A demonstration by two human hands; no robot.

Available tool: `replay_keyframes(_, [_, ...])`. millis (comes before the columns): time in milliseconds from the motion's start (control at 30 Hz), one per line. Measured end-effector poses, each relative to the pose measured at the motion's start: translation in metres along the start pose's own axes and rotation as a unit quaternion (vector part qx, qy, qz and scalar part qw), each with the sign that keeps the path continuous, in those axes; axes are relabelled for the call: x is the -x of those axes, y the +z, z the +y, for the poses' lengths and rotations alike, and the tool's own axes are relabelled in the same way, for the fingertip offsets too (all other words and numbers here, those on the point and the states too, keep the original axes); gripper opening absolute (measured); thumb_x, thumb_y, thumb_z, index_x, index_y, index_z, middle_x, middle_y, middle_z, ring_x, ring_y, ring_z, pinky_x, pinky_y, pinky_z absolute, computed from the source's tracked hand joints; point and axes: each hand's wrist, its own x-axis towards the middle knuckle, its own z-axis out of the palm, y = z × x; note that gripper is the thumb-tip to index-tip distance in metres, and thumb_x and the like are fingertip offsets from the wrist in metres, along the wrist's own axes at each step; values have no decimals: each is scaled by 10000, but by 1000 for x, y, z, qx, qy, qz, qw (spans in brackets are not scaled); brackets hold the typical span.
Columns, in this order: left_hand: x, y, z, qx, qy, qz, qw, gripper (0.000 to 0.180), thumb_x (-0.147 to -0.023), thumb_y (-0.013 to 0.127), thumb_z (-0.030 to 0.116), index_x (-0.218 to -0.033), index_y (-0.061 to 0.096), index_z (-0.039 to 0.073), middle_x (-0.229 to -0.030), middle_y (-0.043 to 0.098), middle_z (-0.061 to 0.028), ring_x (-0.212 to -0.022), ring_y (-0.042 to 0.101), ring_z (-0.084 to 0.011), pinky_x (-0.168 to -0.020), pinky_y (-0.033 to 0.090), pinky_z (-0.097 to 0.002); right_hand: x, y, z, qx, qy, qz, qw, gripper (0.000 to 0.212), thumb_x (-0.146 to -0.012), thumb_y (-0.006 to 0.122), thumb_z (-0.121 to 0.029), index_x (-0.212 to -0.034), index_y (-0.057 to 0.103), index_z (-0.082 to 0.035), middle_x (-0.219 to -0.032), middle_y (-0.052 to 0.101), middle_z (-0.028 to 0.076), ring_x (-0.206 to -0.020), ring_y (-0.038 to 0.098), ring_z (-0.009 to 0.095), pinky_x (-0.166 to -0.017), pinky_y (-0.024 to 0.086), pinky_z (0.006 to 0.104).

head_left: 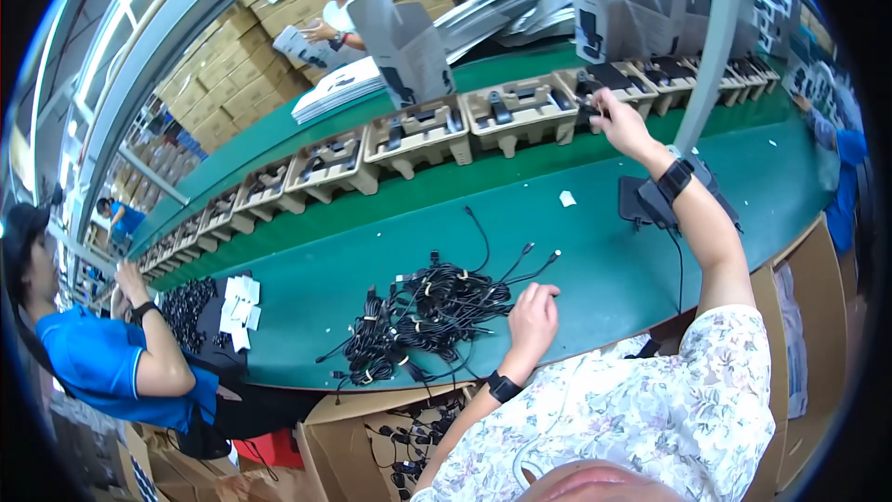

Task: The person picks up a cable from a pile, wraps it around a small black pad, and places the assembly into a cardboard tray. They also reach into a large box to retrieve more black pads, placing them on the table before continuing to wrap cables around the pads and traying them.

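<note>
Our left hand [533,318], fingers loosely curled, is beside black cables [432,307] tied likely against tangling on the near bench [307,246]; our right hand [624,126] seemingly pinches a dark piece [587,108] over far pulp trays [446,151].

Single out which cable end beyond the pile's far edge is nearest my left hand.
The rightmost, pale-tipped cable end; it lies just beyond your left hand, while the others end farther left.
</note>
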Motion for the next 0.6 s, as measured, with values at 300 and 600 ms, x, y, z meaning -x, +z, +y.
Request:
replay_keyframes(300, [-2, -11, 8, 18, -74, -14, 997, 136, -787, 527, -6, -834, 620, 82, -732, 554, -88, -651, 569, -271, -563, 442, -347, -68, -41, 35, 16, -20, 128, 991, 295, -825, 587, -82, -1104, 492, -86, -795, 557, 116, -784, 561, 314, -671, 444, 385])
replay_keyframes(600, [-3, -15, 14, -27, -93, -17, 995, 150, -780, 529, -29, -828, 639, 63, -725, 559, -87, -575, 531, -225, -521, 418, -297, -125, -5, 71, 294, -254, 44, 921, 227, -765, 563, -97, -991, 579, -117, -830, 621, 77, -849, 604, 258, -700, 470, 387])
